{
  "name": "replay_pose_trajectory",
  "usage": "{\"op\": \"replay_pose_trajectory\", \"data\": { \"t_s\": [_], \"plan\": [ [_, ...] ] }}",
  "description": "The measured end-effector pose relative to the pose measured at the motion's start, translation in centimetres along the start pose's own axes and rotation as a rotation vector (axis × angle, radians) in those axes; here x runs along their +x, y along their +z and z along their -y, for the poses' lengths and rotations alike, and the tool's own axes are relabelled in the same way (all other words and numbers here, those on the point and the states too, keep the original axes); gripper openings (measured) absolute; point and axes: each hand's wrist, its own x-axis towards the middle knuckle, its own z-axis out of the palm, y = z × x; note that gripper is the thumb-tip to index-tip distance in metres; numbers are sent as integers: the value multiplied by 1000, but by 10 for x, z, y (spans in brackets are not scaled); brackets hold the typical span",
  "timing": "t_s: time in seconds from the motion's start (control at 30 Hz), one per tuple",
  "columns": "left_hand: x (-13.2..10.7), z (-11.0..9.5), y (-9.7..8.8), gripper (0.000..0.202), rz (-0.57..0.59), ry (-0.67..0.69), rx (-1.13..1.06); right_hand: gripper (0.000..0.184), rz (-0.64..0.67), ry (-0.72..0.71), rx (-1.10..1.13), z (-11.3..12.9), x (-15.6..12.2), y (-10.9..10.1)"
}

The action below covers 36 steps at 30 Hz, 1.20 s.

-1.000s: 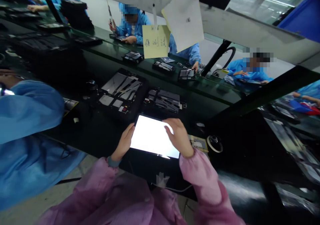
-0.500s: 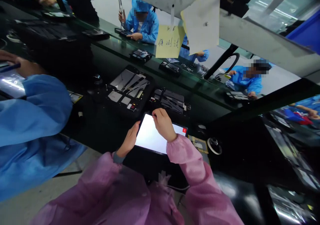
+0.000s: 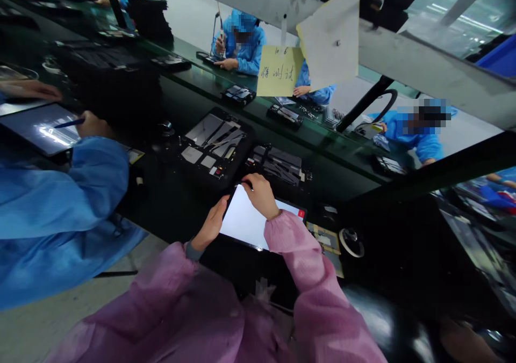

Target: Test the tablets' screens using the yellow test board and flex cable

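Note:
A tablet (image 3: 241, 220) with a glowing white screen lies in front of me, a small red box near its upper right corner. My left hand (image 3: 210, 227) grips the tablet's left edge, thumb along the side. Over the screen, my right hand (image 3: 261, 197) has its fingers drawn together at the tablet's upper left corner; whatever is in the pinch is too small to make out. Just beyond the tablet lie an opened tablet body (image 3: 217, 145) with exposed inner parts and another stack of such bodies (image 3: 278, 164).
At my left a co-worker's blue sleeve (image 3: 97, 164) reaches to another tablet (image 3: 40, 126), a pen in that hand. A white round roll (image 3: 351, 242) stands to my right. A yellow note (image 3: 279, 72) hangs from the shelf bar ahead. People sit across the bench.
The view has shifted a little, moving the scene right and down. My right hand has slid slightly toward the tablet's upper left corner. The co-worker's pen hand now shows over their tablet.

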Motion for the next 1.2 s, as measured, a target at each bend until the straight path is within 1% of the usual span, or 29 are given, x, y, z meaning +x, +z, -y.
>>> {"op": "replay_pose_trajectory", "data": {
  "t_s": [0.07,0.13,0.2,0.27,0.37,0.43,0.5,0.6,0.7,0.8,0.9,1.03,1.1,1.2],
  "plan": [
    [0,1,0,60,-14,-13,1,13,12,-41,6,3,1,-1],
    [1,2,0,62,-12,-40,-31,15,20,-113,8,5,-8,-7],
    [1,4,0,65,2,-87,-78,16,69,-180,23,6,-28,-19],
    [1,6,-1,67,-7,-128,-88,16,115,-185,39,3,-57,-33],
    [0,8,-3,65,-37,-136,-32,13,114,-77,58,-1,-108,-49],
    [0,8,-3,63,-39,-118,13,12,92,12,83,-1,-143,-54],
    [-1,7,-2,60,-42,-107,57,13,43,110,125,4,-174,-56],
    [0,6,-1,60,-4,-84,81,13,-59,255,204,18,-213,-57],
    [0,7,-1,60,22,-68,75,10,-155,357,325,31,-242,-66],
    [0,9,-2,58,-14,-80,90,8,-256,403,493,40,-262,-81],
    [1,9,-2,60,-52,-97,83,6,-320,347,614,47,-275,-96],
    [1,10,-2,62,-85,-130,76,5,-289,242,668,55,-283,-105],
    [1,11,-1,61,-75,-126,76,5,-283,225,670,58,-285,-106],
    [2,13,-1,60,-97,-122,76,6,-295,222,659,59,-287,-107]
  ]
}}
